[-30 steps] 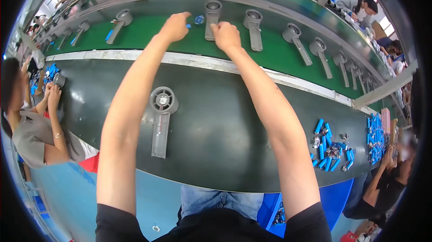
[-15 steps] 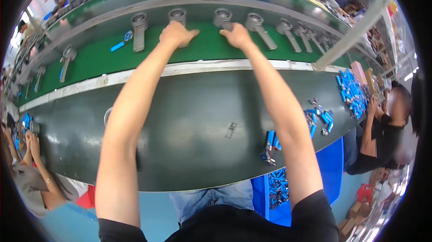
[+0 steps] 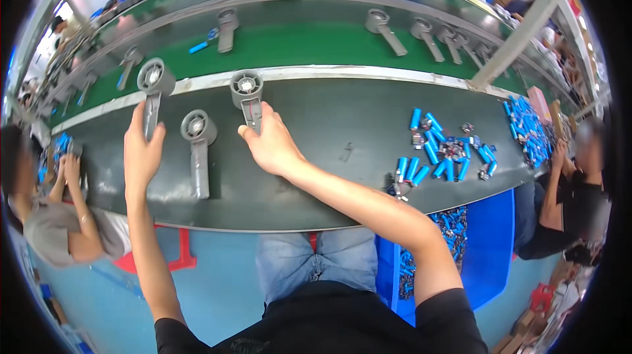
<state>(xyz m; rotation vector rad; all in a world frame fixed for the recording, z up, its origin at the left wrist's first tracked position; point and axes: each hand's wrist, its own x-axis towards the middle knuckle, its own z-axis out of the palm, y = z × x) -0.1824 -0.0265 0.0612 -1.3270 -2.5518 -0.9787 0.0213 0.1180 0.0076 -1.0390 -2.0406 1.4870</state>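
Note:
My left hand (image 3: 143, 153) grips the handle of a grey handheld fan (image 3: 156, 79), its round head pointing away from me, over the far left of the dark worktable. My right hand (image 3: 272, 145) is closed round the handle of a second grey handheld fan (image 3: 247, 87). That handle looks open-faced, with a bit of red wire showing inside. Between the two hands a third handheld fan (image 3: 199, 156) lies on the table, head away from me.
A green conveyor belt (image 3: 303, 45) beyond the table carries several more fans. Blue cylindrical cells with wired boards (image 3: 438, 147) lie scattered at right, a bigger pile (image 3: 523, 133) past them. A blue bin (image 3: 490, 249) stands below the edge. Co-workers sit on both sides.
Both hands have drawn back from the belt to the table and moved left, each bringing a fan. The third fan, mostly hidden behind my left arm before, now shows.

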